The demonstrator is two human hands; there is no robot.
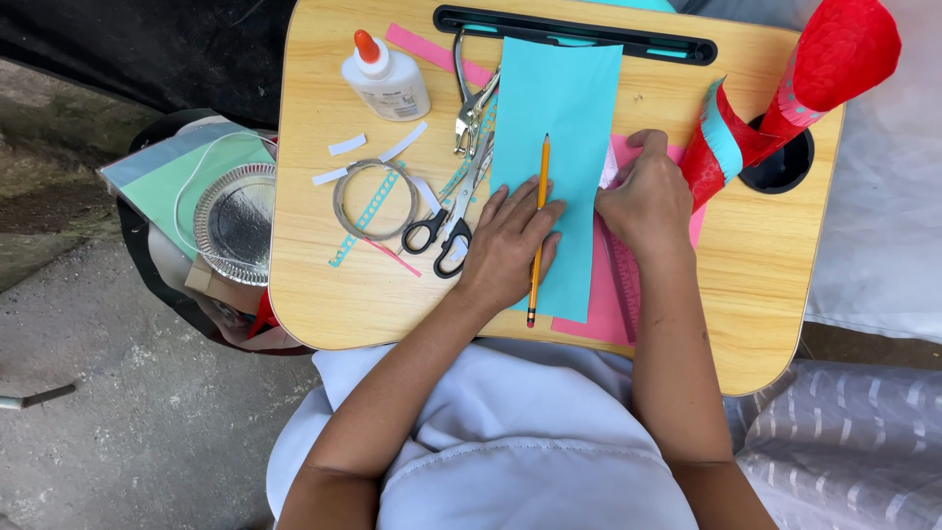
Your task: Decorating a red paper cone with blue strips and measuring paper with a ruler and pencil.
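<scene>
I see my left hand (510, 240) spread flat on the blue paper (554, 167) at the middle of the lap desk (314, 294), a pencil (539, 231) lying loose across its fingers. My right hand (643, 201) is curled at the paper's right edge (over the pink sheet (599, 294)). I'd judge marking not begun; scissors (453, 221) lie unused.

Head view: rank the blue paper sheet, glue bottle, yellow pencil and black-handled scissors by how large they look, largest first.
1. Blue paper sheet, by far the largest.
2. Yellow pencil, longest after it but very thin.
3. Black-handled scissors and glue bottle: too alike to rank; the scissors look longer, the bottle bulkier.
</scene>
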